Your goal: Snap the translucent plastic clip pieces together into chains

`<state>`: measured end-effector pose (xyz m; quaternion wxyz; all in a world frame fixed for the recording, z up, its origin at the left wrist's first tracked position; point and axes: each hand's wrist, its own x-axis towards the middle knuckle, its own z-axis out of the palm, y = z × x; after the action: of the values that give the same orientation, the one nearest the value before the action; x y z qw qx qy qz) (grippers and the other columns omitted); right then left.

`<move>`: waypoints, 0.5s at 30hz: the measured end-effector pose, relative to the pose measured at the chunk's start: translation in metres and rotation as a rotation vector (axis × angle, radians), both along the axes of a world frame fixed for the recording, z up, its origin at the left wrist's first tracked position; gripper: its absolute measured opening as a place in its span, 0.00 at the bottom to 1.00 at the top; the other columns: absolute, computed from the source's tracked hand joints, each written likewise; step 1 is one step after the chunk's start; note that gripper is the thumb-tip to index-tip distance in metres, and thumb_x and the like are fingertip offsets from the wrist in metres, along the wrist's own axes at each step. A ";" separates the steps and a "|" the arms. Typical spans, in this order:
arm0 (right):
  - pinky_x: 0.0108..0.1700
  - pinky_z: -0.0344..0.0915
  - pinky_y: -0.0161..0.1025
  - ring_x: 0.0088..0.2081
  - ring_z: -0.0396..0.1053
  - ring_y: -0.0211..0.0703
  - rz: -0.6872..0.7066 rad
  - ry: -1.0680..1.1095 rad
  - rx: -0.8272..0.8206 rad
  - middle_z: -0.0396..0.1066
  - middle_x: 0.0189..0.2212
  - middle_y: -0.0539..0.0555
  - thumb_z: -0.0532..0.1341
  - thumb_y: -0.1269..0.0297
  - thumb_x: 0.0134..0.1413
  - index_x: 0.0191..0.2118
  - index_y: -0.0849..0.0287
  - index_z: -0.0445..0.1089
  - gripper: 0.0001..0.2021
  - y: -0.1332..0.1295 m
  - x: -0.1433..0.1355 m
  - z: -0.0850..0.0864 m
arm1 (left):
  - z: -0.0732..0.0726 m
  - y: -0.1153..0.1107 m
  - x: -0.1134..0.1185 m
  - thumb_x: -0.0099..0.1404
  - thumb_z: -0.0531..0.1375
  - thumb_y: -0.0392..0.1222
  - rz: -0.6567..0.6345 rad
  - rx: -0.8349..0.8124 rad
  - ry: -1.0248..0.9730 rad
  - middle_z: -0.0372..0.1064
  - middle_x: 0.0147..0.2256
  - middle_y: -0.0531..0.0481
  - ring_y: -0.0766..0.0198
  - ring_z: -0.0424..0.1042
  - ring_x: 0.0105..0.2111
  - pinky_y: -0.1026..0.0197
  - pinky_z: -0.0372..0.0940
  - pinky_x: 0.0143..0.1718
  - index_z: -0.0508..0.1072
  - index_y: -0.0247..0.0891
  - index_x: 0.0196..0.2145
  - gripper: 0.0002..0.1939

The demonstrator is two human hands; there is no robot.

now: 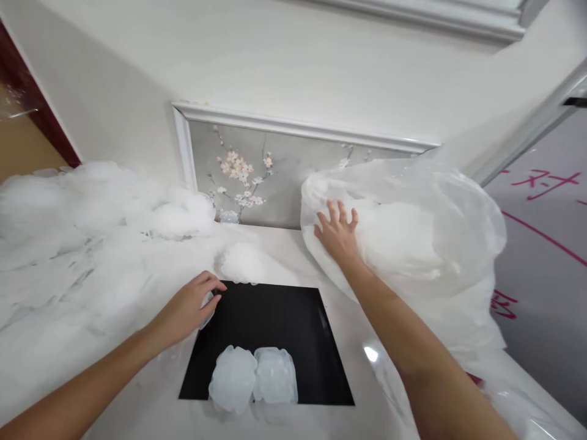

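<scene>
My left hand (195, 305) is at the left edge of a black rectangular sheet (275, 315), thumb and fingers curled round a translucent plastic piece (208, 308) partly hidden by the hand. Two whitish translucent pieces lie side by side at the sheet's near edge: a rounded, wavy-edged one (233, 379) and a squarer one (276, 376). My right hand (338, 232) reaches to a large clear plastic bag (463, 214) with white contents. Its fingers are spread at the bag's left side, with nothing visible gripped.
A big heap of similar translucent white pieces (92, 244) covers the left of the white table (321, 421). A small clump (243, 263) lies behind the sheet. Beyond is a wall with a framed flower panel (284, 171); a whiteboard (545, 244) with red writing stands right.
</scene>
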<state>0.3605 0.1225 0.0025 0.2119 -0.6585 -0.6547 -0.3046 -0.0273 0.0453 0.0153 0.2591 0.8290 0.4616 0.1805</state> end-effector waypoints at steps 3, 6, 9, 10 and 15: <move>0.63 0.42 0.65 0.64 0.53 0.63 0.109 0.067 -0.033 0.60 0.62 0.67 0.53 0.65 0.64 0.46 0.61 0.71 0.12 -0.015 -0.039 0.006 | -0.004 0.016 0.017 0.62 0.58 0.45 0.073 0.056 -0.126 0.65 0.45 0.46 0.58 0.70 0.33 0.52 0.65 0.42 0.72 0.41 0.41 0.11; 0.54 0.59 0.55 0.50 0.68 0.56 0.296 0.178 -0.282 0.71 0.46 0.65 0.53 0.68 0.63 0.44 0.61 0.69 0.09 -0.028 -0.097 -0.005 | -0.010 0.038 0.040 0.54 0.63 0.38 0.177 0.065 -0.262 0.61 0.38 0.49 0.54 0.69 0.34 0.47 0.63 0.46 0.68 0.40 0.34 0.09; 0.41 0.67 0.47 0.39 0.70 0.51 0.363 0.268 -0.410 0.69 0.39 0.59 0.62 0.58 0.57 0.44 0.60 0.65 0.13 -0.038 -0.148 -0.029 | -0.013 0.052 0.054 0.48 0.64 0.30 0.243 0.044 -0.358 0.58 0.36 0.51 0.52 0.68 0.40 0.47 0.60 0.50 0.65 0.41 0.33 0.15; 0.41 0.67 0.47 0.40 0.69 0.52 0.386 0.311 -0.429 0.68 0.40 0.59 0.64 0.58 0.54 0.43 0.59 0.64 0.15 -0.040 -0.158 -0.036 | -0.013 0.053 0.056 0.47 0.64 0.29 0.268 0.024 -0.394 0.59 0.36 0.52 0.52 0.68 0.41 0.48 0.60 0.50 0.64 0.42 0.34 0.17; 0.40 0.67 0.43 0.35 0.67 0.45 0.465 0.494 -0.430 0.63 0.43 0.59 0.60 0.74 0.52 0.40 0.58 0.63 0.09 -0.055 -0.153 -0.048 | -0.009 0.031 0.050 0.51 0.65 0.35 0.363 -0.233 -0.581 0.65 0.29 0.54 0.56 0.71 0.35 0.51 0.65 0.44 0.67 0.40 0.38 0.16</move>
<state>0.2072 0.0679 -0.0451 0.2837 -0.5754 -0.7645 0.0628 0.0229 0.0761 0.0065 0.4357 0.6126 0.5261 0.3977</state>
